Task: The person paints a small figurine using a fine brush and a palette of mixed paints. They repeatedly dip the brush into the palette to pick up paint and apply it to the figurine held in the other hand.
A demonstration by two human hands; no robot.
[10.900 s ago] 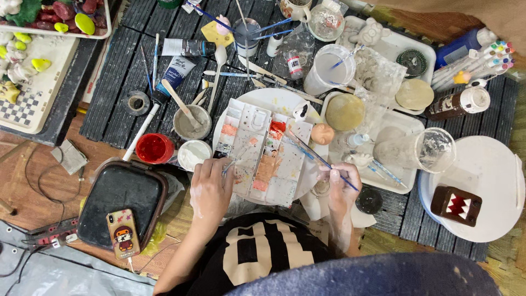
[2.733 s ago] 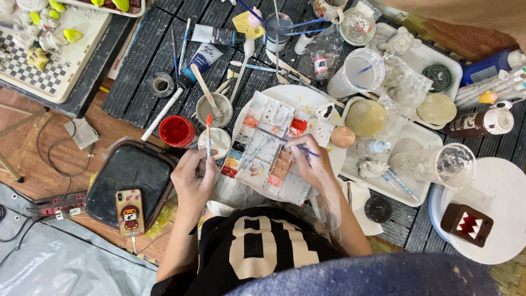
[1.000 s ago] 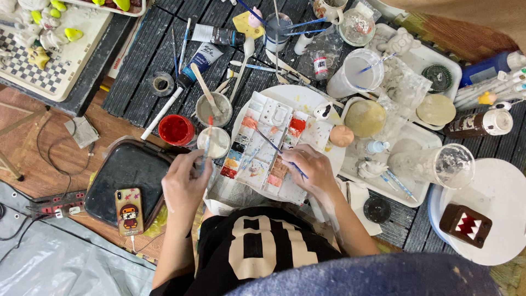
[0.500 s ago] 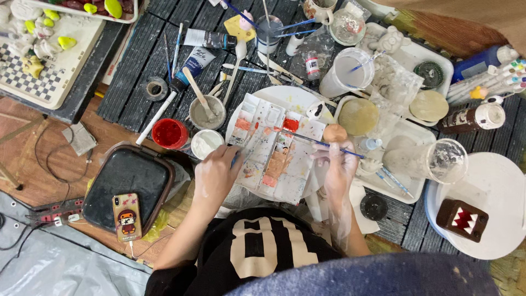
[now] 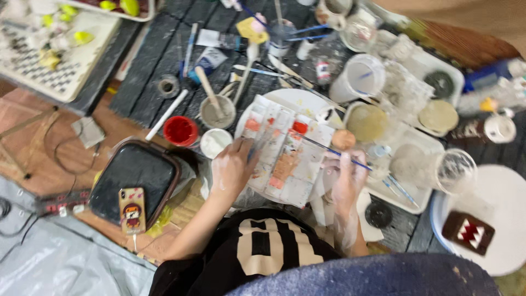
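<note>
Head view: left hand (image 5: 233, 171) lies flat, fingers spread, on the palette (image 5: 285, 151) at frame centre, holding nothing. Right hand (image 5: 346, 178) pinches a thin brush (image 5: 337, 153); its long axis slants up-left over the palette, tip nearer the left hand.

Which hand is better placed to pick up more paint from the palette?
The right hand, probably. It holds the thin brush, whose tip points over the palette. The left hand lies on the palette's left edge and appears only to steady it.
</note>
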